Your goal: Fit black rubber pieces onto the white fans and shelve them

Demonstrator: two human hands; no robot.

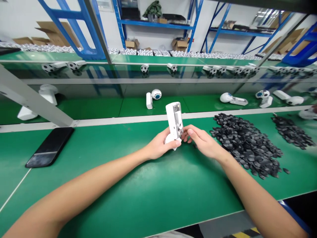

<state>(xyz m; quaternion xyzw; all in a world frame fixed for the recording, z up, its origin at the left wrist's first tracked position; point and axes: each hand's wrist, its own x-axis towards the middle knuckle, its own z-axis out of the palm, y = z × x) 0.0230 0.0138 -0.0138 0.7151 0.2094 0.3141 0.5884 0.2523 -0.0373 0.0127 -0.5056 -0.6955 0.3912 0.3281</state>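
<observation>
My left hand [162, 143] is closed around a white plastic device [171, 120] with a rounded end, held upright above the green bench. One long side of the device faces right and shows a recessed strip with small fittings. My right hand [201, 140] is at the lower right of the device, its thumb and fingers curled together beside it. Whatever those fingertips may pinch is hidden. To the right of that hand lies a heap of small flat black pieces [247, 145], many of them roughly pentagonal.
A black phone [51, 147] lies at the left. Beyond the bench's pale edge, a conveyor belt [99, 105] carries similar white devices [156, 94], some with black ball patches. A smaller black heap [293, 130] lies far right. A slanted metal post [34, 96] stands at left.
</observation>
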